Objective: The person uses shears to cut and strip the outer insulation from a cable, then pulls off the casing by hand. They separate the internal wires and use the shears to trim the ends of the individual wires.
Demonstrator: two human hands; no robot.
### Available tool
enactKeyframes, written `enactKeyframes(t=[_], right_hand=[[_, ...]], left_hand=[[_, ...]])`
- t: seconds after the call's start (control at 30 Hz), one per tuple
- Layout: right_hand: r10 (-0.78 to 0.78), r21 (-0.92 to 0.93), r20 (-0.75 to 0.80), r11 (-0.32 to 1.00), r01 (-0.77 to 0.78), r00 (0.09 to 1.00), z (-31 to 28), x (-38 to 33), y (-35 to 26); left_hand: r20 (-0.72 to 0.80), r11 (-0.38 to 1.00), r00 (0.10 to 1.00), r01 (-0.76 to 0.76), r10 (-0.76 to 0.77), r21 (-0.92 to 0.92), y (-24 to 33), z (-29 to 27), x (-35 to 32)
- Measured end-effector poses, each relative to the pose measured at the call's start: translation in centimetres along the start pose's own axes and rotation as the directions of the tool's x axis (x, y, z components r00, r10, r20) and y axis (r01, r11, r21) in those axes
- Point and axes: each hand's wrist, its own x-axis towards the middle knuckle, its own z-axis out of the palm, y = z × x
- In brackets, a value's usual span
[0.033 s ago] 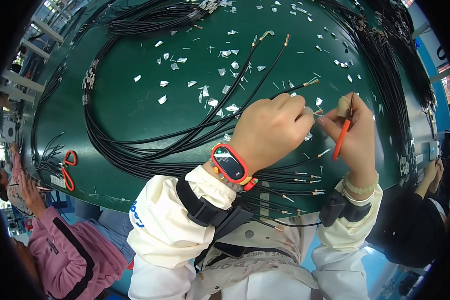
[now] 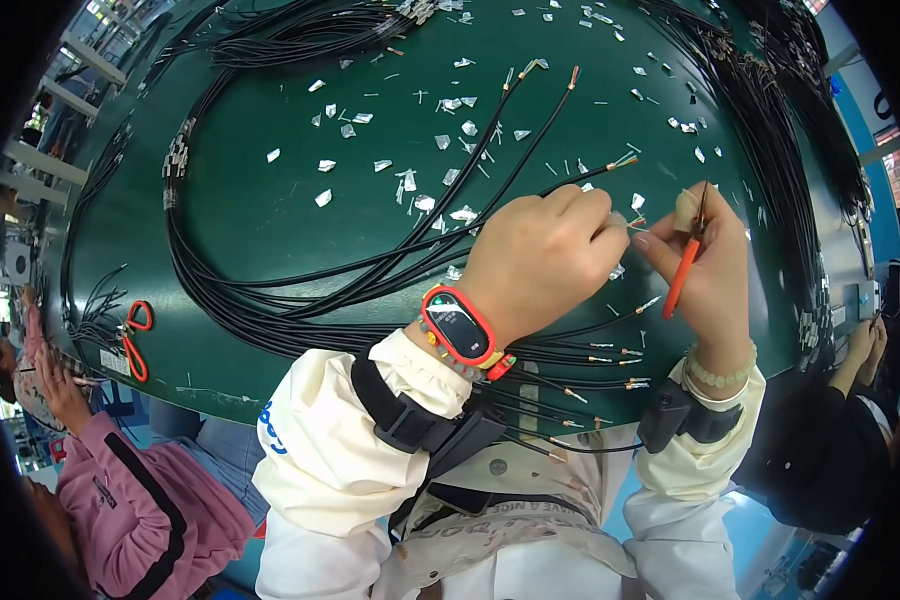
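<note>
My left hand (image 2: 550,250) is closed on the end of a black cable, pinching it between thumb and fingers. Thin stripped wires (image 2: 638,222) stick out of that end toward my right hand. In my right hand (image 2: 715,265), orange-handled scissors (image 2: 681,278) are tucked against the fingers with the blades up. My right thumb and forefinger meet right at the wire tips. A pale cover (image 2: 686,210) sits on one right finger. More black cables (image 2: 270,300) curve in from the left and pass beneath my left hand, several with stripped ends on either side of it.
Foil scraps (image 2: 426,203) and bits of filler litter the green table (image 2: 300,230). Red-handled scissors (image 2: 138,340) lie near its left edge. Cable bundles line the far side (image 2: 310,45) and the right side (image 2: 770,150). A person in a pink sleeve (image 2: 150,500) sits at left, another person (image 2: 830,440) at right.
</note>
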Motion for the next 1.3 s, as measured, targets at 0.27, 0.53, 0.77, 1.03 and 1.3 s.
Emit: enactKeyframes(t=[0.27, 0.53, 0.77, 1.03, 1.3], right_hand=[[-0.140, 0.065, -0.109, 0.987, 0.147, 0.984, 0.2, 0.4, -0.3], [-0.167, 0.082, -0.148, 0.980, 0.181, 0.975, 0.6, 0.5, -0.4], [-0.280, 0.008, 0.000, 0.960, 0.279, 0.960, 1.2, 1.0, 0.5], [-0.206, 0.456, -0.039, 0.867, 0.200, 0.978, 1.8, 0.8, -0.1], [-0.255, 0.358, -0.085, 0.894, 0.269, 0.963, 1.8, 0.9, 0.1]], left_hand=[[-0.004, 0.997, 0.999, 0.046, -0.047, -0.062, -0.2, 0.2, 0.0], [0.054, 0.903, 0.954, 0.296, -0.295, -0.312, -0.4, -0.1, -0.5], [0.117, 0.902, 0.959, 0.282, -0.257, -0.327, -0.1, -0.5, 0.1], [0.284, 0.394, 0.813, 0.513, -0.508, -0.762, 1.1, 0.1, 0.5], [0.369, 0.201, 0.780, 0.522, -0.506, -0.829, 0.8, -1.0, 0.0]])
